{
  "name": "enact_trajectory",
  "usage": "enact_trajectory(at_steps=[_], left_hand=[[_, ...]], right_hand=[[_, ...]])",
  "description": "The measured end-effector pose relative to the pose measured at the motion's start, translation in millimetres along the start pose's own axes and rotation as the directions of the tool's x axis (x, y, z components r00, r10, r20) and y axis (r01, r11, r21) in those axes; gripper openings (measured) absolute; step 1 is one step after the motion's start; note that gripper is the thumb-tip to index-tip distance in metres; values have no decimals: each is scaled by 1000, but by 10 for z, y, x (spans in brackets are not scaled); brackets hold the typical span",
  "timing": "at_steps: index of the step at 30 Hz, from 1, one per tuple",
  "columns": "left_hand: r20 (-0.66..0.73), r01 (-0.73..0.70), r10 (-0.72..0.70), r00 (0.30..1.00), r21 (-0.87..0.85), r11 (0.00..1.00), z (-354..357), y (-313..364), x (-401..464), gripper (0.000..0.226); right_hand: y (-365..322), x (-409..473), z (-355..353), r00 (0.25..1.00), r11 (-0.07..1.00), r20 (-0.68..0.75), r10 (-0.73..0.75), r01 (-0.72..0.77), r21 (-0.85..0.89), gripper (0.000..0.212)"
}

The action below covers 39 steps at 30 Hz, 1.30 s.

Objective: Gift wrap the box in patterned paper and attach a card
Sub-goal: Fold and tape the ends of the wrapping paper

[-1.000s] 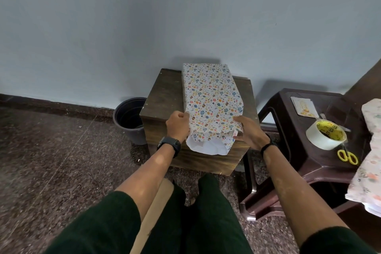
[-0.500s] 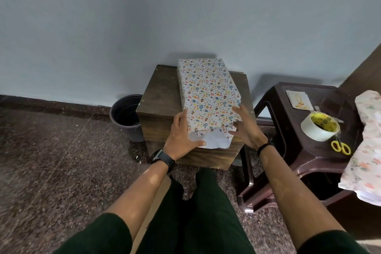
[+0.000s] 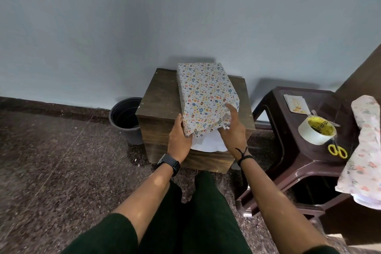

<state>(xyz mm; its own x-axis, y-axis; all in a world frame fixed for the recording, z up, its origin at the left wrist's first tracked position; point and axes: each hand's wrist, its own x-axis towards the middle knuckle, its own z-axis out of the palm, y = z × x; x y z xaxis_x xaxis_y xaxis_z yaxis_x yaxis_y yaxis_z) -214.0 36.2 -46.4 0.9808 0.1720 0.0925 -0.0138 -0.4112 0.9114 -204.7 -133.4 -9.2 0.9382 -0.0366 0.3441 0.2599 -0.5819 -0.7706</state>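
The head view showed the box (image 3: 206,93) lying on the wooden bench (image 3: 160,97), its long axis running away from the person, the unsealed near end toward both hands. The left hand (image 3: 179,140) lay flat against its left side, fingers straight, while the right hand (image 3: 234,132), fingers relaxed and apart, pressed crinkled patterned paper (image 3: 206,117) inward over the white flap.

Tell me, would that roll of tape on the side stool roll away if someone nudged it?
Probably not: the tape roll lies flat on the brown stool, so it would likely slide. It looks hollow, so likely light. The yellow scissors beside it might block it.
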Motion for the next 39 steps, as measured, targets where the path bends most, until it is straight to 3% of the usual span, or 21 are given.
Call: enact_trajectory(at_steps=[3,6,9,13,17,20,23,26,29,36,39], left_hand=[[-3,3,-3,1000,-20,1000,-14,8,-4,71],[17,59,-58,998,-108,992,-20,20,-3,75],[18,108,-106,994,-190,976,5,76,-25,71],[99,121,-102,990,-212,970,46,87,-57,73],[271,165,-96,958,-245,955,22,54,-73,90],[312,143,-76,947,-196,970,17,0,-50,94],[248,35,-18,969,-63,997,35,-29,-17,88],[140,-137,128,982,56,989,87,-114,-15,87],[92,-174,163,982,131,976,131,-148,-50,97],[24,-197,196,980,127,972,195,-129,-59,87],[28,-211,210,977,119,970,223,-76,-75,88]], right_hand=[[-75,26,-4,990,993,-89,109,-105,48,39],[-40,57,-35,979,973,-82,186,-171,157,24],[0,100,-57,957,874,19,290,-273,402,20],[-44,112,-73,943,794,46,328,-302,528,18],[-39,80,-76,941,771,67,333,-312,556,20],[-44,50,-57,957,876,-17,290,-258,407,18],[-102,28,-37,969,974,-177,171,-139,178,27],[-115,17,-48,960,982,-232,157,-128,137,29],[-101,23,-96,961,982,-228,154,-123,143,30],[1,128,-216,948,851,-15,317,-278,446,42],[-22,124,-228,935,780,16,354,-304,547,38]])
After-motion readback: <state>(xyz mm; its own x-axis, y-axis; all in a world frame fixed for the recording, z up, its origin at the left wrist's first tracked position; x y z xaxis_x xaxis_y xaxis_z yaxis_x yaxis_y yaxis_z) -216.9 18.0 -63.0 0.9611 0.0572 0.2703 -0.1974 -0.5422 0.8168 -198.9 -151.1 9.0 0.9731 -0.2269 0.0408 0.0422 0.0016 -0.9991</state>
